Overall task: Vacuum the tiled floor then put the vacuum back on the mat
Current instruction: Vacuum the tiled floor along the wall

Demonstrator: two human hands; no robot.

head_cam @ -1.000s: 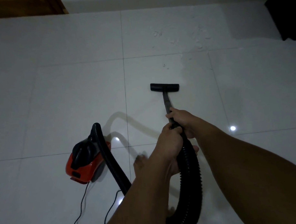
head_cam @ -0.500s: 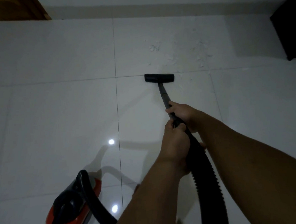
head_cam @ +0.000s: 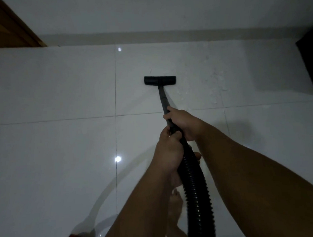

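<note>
Both hands point(head_cam: 175, 133) gripping vacuum wand point(head_cam: 163, 98), nozzle point(head_cam: 159, 80) on white tiles point(head_cam: 55, 148)

Dim wide-angle view; lamp glare point(head_cam: 117, 159) on glossy floor point(head_cam: 55, 139), blurred lower-left corner.

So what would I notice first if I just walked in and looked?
Probably the black vacuum head in the middle of the white tiled floor. Next, the right hand and left hand gripping its wand near the ribbed black hose. White crumbs lie just right of the head.
</note>
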